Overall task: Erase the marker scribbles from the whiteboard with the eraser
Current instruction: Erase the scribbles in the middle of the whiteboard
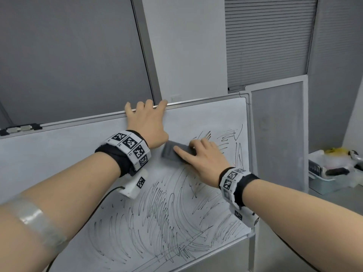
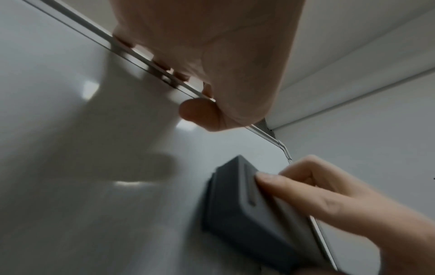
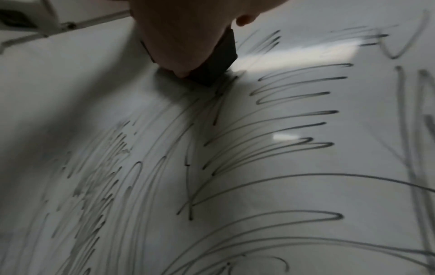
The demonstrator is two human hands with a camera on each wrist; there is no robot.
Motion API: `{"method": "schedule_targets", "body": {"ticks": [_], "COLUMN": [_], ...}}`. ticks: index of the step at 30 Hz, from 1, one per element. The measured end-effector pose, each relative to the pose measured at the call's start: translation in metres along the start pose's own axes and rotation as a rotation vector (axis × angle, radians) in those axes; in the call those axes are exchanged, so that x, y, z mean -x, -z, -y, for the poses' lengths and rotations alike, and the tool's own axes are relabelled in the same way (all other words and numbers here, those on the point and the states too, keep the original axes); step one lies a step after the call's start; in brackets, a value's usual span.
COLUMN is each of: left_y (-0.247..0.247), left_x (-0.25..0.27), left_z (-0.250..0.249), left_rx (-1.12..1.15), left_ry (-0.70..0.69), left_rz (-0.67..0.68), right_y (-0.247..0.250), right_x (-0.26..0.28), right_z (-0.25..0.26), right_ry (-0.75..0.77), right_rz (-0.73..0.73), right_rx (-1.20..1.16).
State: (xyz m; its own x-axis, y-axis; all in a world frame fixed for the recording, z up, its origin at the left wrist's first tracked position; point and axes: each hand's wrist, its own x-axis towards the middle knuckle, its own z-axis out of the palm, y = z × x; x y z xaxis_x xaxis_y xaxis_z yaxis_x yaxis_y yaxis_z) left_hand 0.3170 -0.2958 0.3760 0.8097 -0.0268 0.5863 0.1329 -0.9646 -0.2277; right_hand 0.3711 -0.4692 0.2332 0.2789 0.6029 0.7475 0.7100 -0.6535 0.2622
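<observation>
A whiteboard (image 1: pixel 64 154) leans in front of me, its lower and right parts covered in black marker scribbles (image 1: pixel 157 213). My right hand (image 1: pixel 200 156) grips a dark grey eraser (image 1: pixel 172 154) and presses it flat on the board at the upper edge of the scribbles. In the left wrist view the eraser (image 2: pixel 247 210) sits under the right fingers (image 2: pixel 294 186). The right wrist view shows the eraser (image 3: pixel 219 61) beside looping scribbles (image 3: pixel 294 104). My left hand (image 1: pixel 146 118) holds the board's top frame (image 1: pixel 78 119), fingers curled over it and thumb on the front.
A second framed panel (image 1: pixel 279 134) leans right of the board. Further right, a pale bin (image 1: pixel 322 181) holds mixed items. A grey wall and window blinds (image 1: pixel 267 40) stand behind. A black clip fitting (image 1: pixel 19 129) sits on the board's top frame at far left.
</observation>
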Motion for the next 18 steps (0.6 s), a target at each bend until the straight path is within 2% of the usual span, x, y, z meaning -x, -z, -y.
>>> {"method": "schedule_targets", "body": {"ticks": [3,5,6,8,10,11,12,13,14,15,18], "left_y": [-0.001,-0.002,-0.001,0.002,0.003,0.003,0.002,0.001,0.001,0.0,0.001], "left_x": [-0.006,-0.011,-0.013,-0.016,-0.016,-0.015,-0.014,-0.013,-0.012,-0.012,-0.013], "left_z": [-0.014,-0.018,-0.018,-0.017,-0.016,-0.016,-0.016,-0.015,-0.014,-0.014,-0.014], "left_rx": [0.029,0.064,0.088,0.125,0.126,0.12,0.111,0.104,0.102,0.102,0.108], "left_ry": [-0.039,-0.033,-0.025,-0.002,0.013,0.013,0.01,0.011,0.016,0.02,0.016], "left_rz": [-0.005,0.004,0.019,0.042,0.038,0.028,0.017,0.009,0.008,0.011,0.018], "right_y": [-0.007,-0.015,-0.017,-0.02,-0.022,-0.022,-0.022,-0.022,-0.022,-0.022,-0.022], "right_x": [0.0,0.007,0.01,0.016,0.02,0.022,0.022,0.021,0.021,0.019,0.007], "right_z": [0.024,0.024,0.019,0.003,-0.014,-0.018,-0.019,-0.017,-0.013,-0.007,0.023], "right_ry": [0.042,-0.15,-0.346,-0.886,-1.403,-1.555,-1.604,-1.563,-1.445,-1.254,-0.497], "right_rz": [-0.019,-0.089,-0.158,-0.275,-0.288,-0.274,-0.258,-0.261,-0.277,-0.296,-0.25], "right_rx": [-0.054,-0.106,-0.152,-0.288,-0.431,-0.471,-0.474,-0.442,-0.403,-0.371,-0.245]}}
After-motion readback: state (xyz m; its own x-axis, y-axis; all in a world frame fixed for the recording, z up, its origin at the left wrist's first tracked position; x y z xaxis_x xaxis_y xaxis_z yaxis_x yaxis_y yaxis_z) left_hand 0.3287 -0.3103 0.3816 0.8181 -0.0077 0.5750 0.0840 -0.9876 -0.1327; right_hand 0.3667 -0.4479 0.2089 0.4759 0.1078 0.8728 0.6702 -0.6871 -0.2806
